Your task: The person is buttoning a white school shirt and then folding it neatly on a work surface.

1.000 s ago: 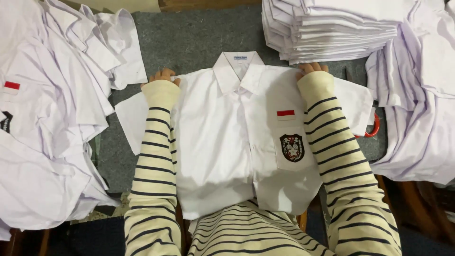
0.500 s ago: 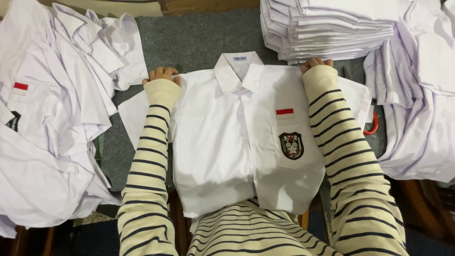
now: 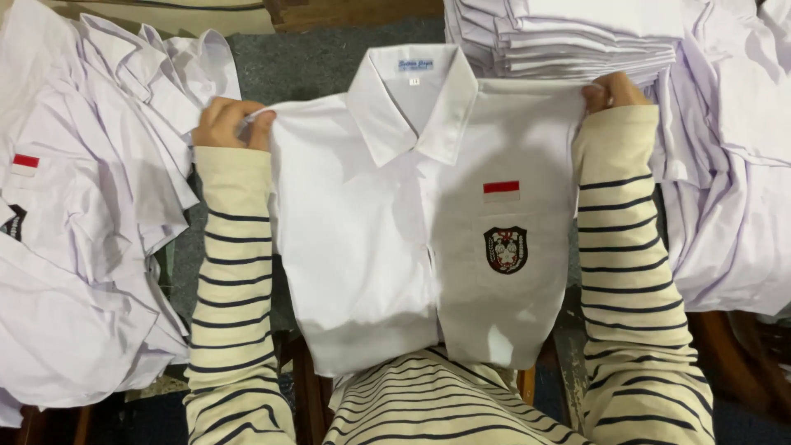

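Pinched the shoulders of the white shirt [image 3: 371,239] with closed fingers, left hand [image 3: 231,124] and right hand [image 3: 614,91] alike. Held it spread, collar up, over the grey table [image 3: 305,58], between loose shirts [image 3: 91,247] and a folded stack [image 3: 568,41].

Left hand [image 3: 229,124]: we had it closed in a pinch, fingers curled inward, knuckles up.
Right hand [image 3: 614,89]: we kept it clenched, thumb and fingers pressed together.
Arms: we stretched both forward, roughly parallel and well apart, in cream sleeves with dark stripes.
Wrists: both were covered by plain cream cuffs.
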